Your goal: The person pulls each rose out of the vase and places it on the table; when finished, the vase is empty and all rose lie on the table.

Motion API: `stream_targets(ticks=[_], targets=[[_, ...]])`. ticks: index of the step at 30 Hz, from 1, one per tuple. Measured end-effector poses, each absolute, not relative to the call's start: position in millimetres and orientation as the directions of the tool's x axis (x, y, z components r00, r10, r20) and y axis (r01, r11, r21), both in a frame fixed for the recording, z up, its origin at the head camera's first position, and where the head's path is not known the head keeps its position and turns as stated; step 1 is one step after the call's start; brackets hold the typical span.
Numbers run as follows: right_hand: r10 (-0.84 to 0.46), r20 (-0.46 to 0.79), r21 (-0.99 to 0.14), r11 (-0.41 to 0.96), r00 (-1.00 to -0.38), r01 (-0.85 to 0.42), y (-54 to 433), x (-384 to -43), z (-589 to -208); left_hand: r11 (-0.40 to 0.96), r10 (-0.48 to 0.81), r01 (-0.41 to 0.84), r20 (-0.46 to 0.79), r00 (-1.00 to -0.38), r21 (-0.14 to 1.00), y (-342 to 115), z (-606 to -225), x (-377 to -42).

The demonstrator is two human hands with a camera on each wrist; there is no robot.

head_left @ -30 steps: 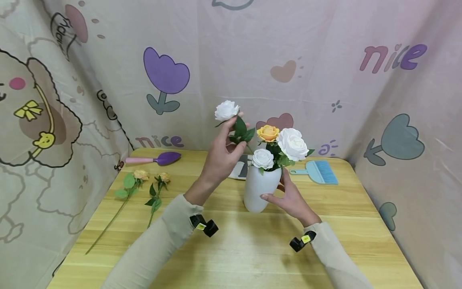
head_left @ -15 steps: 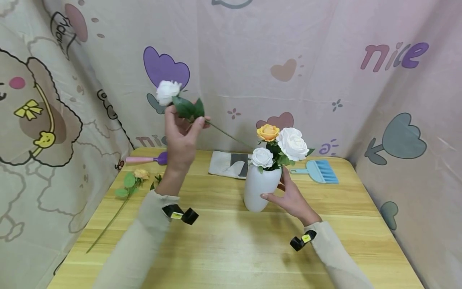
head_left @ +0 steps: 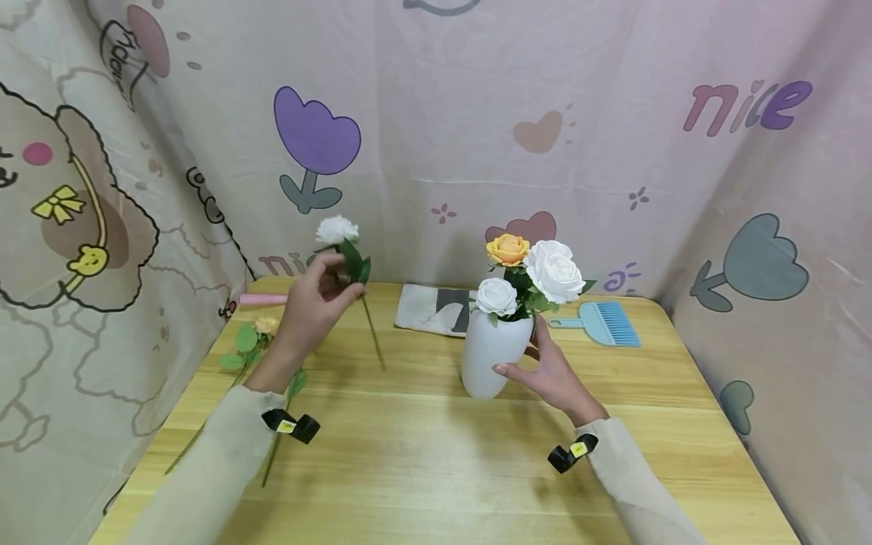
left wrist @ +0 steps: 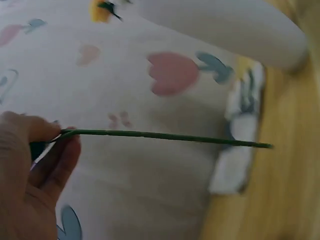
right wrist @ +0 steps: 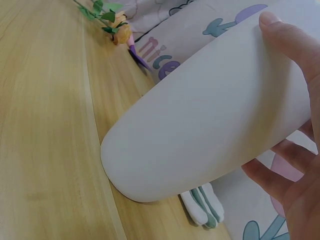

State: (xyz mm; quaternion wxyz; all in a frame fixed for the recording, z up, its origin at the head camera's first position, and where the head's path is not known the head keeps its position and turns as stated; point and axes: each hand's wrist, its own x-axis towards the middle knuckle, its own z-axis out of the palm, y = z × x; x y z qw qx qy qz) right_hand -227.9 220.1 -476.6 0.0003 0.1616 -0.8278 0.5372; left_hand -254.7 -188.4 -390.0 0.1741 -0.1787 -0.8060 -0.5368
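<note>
My left hand [head_left: 308, 310] pinches the stem of a white rose [head_left: 337, 229] just below its leaves, over the left part of the table. In the left wrist view the green stem [left wrist: 165, 136] runs from the fingers to its bare cut end, apart from the vase. My right hand [head_left: 555, 378] grips the side of a white vase [head_left: 492, 356], thumb in front and fingers behind. The vase stands on the table, slightly tilted. In it are an orange-yellow rose [head_left: 507, 250], a large white rose [head_left: 553, 271] and a smaller white rose [head_left: 496, 297].
Two yellow roses [head_left: 267, 325] lie at the left, partly hidden by my left arm. Behind them is a trowel's pink handle [head_left: 262, 299]. A folded grey-and-white cloth [head_left: 422, 309] lies behind the vase, a light-blue toothed brush [head_left: 606, 324] to its right. Printed curtains surround the table [head_left: 490, 477].
The left hand has drawn the white rose leftward from the vase, then lowered it; its stem end now hangs free. The right hand and vase have stayed put.
</note>
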Motion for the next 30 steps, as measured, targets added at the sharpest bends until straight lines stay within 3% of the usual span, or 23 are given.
stream_targets(ticks=[9, 19, 30], targets=[[-0.268, 0.159, -0.895, 0.367, -0.950, -0.253, 220.2, -227.9, -476.6, 0.599, 0.243, 0.351, 0.254, -0.936, 0.719, -213.5, -436.7, -248.5], [-0.269, 0.165, -0.892, 0.369, -0.949, -0.260, 220.6, -228.1, -476.9, 0.670, 0.327, 0.333, 0.139, -0.935, 0.663, -217.5, -475.8, -244.0], [-0.268, 0.167, -0.895, 0.362, -0.949, -0.259, 220.6, -227.5, -476.4, 0.672, 0.309, 0.198, -0.027, -0.951, 0.713, -222.3, -504.5, -234.1]])
